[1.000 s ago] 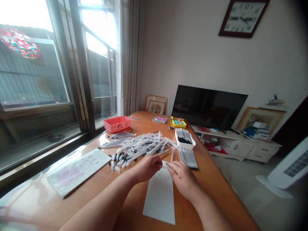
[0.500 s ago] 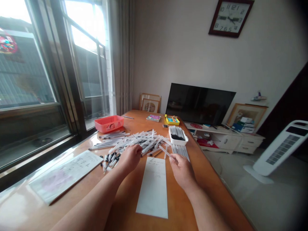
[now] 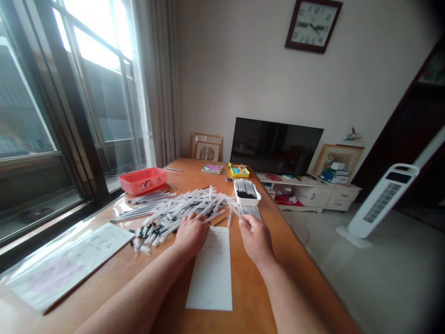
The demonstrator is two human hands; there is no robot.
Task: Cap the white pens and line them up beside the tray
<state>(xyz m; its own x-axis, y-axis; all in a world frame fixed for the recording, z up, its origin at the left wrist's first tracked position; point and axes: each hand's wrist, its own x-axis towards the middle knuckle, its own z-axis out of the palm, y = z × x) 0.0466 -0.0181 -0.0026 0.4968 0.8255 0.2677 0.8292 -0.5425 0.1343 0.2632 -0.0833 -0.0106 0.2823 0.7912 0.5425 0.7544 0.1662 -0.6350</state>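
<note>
A big heap of clear pen barrels and loose pen parts (image 3: 181, 208) is spread over the orange wooden table (image 3: 271, 278). My left hand (image 3: 190, 234) rests with curled fingers at the heap's near edge, knuckles up; what it holds is hidden. My right hand (image 3: 255, 237) pinches one clear pen barrel (image 3: 236, 212), which points up and to the left. A white sheet of paper (image 3: 211, 269) lies between my two forearms. Just beyond my right hand, a row of finished pens (image 3: 251, 212) lies in front of a white tray (image 3: 246, 192) filled with pens.
A red plastic tray (image 3: 143, 180) stands at the back left near the window. A notebook in a clear sleeve (image 3: 66, 260) lies at the left. A yellow box (image 3: 238, 170) and a small book (image 3: 212, 168) sit at the far end. The table's right edge drops to the floor.
My right hand lifted a pen barrel away from my left hand and moved right toward the row of pens. My left hand went back to the heap. The view has swung to the right.
</note>
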